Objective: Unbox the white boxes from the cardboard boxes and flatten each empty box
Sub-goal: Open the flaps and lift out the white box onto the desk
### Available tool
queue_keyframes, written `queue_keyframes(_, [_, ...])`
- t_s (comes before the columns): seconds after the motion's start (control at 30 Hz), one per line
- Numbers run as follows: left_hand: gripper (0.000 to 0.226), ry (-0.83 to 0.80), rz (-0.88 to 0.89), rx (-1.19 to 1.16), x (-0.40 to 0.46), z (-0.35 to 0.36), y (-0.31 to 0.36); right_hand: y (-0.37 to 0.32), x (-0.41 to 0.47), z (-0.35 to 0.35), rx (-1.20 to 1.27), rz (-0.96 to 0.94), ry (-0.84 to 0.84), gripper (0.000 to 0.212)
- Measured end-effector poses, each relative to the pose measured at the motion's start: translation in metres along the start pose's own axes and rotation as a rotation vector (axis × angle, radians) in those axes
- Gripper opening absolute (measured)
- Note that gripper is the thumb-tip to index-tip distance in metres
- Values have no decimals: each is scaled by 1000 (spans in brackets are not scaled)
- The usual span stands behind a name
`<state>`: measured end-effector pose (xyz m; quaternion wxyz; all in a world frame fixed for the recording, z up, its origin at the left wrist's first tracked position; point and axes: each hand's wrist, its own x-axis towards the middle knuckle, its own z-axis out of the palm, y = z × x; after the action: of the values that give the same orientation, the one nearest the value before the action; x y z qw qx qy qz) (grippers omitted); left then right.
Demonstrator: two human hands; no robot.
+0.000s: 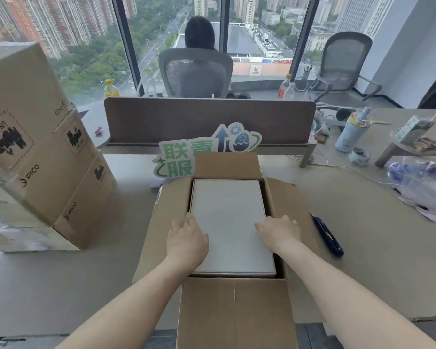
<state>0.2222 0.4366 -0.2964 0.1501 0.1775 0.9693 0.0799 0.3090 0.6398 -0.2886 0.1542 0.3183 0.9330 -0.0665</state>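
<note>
**Mia:** What were the hands doing?

**Ben:** The left hand [186, 238] lay on the left edge of the white box [229, 222]. Its fingers reached down into the thin gap beside it. The right hand [278, 231] was on the right edge, fingers curled over the side. I could not tell if either hand was really squeezing yet. The fingertips were hidden in the gaps.

**Mia:** Where was the white box?

**Ben:** It sat inside the open cardboard box [234, 311], flat and snug. All four flaps were folded out. The cardboard box stood on the desk [61, 285], near the person.

**Mia:** Would it be hard to lift?

**Ben:** I think it was stiff and smooth, so it could slip. The fit looked tight, so it might stick and pull the cardboard box up too. I would hold it low on both long sides and lift slowly. I could not tell how heavy it was.

**Mia:** What else was there?

**Ben:** A stack of brown boxes [43, 157] stood on the left. A dark blue cutter [329, 236] lay just to the right. A green and white sign [199, 152] stood on the far side.
</note>
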Motion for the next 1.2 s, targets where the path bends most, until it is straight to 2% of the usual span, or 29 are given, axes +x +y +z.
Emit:
queue_keyframes(0.1, [65, 15, -22, 142, 9, -4, 14, 9, 2, 0, 49, -30, -19, 42])
queue_keyframes(0.3, [51, -153, -252, -152, 37, -17, 40, 10, 16, -14, 195, 9, -109, 31])
queue_keyframes(0.43, [55, -117, -270, -165, 32, -19, 49, 16, 22, -11, 210, 4, -113, 27])
queue_keyframes(0.5, [43, -107, -242, -182, 33, -25, 45, 16, 24, -12, 231, 20, -120, 24])
queue_keyframes(0.57, [21, -153, -207, -211, 38, -32, 36, 15, 22, -15, 249, 41, -150, 22])
queue_keyframes(0.6, [18, -172, -202, -235, 41, -35, 33, 14, 20, -17, 256, 48, -166, 22])
queue_keyframes(0.67, [25, -197, -225, -271, 42, -40, 31, 13, 16, -20, 244, 47, -187, 22])
queue_keyframes(0.73, [20, -245, -235, -319, 41, -40, 34, 11, 12, -22, 227, 40, -195, 23])
queue_keyframes(0.8, [33, -286, -304, -435, 36, -29, 34, 10, 11, -21, 251, 46, -216, 21])
queue_keyframes(0.83, [43, -269, -322, -456, 33, -21, 32, 9, 10, -21, 280, 56, -228, 20])
queue_keyframes(0.9, [47, -215, -292, -444, 29, -13, 27, 10, 9, -22, 360, 85, -219, 12])
queue_keyframes(1.0, [39, -141, -243, -484, 28, -11, 19, 11, 7, -19, 480, 118, -149, 19])
queue_keyframes(1.13, [14, -26, -189, -547, 19, -16, 15, 14, 4, -15, 698, 89, 19, 29])
queue_keyframes(1.2, [16, 45, -171, -564, 16, -20, 13, 14, 2, -17, 793, 73, 105, 34])
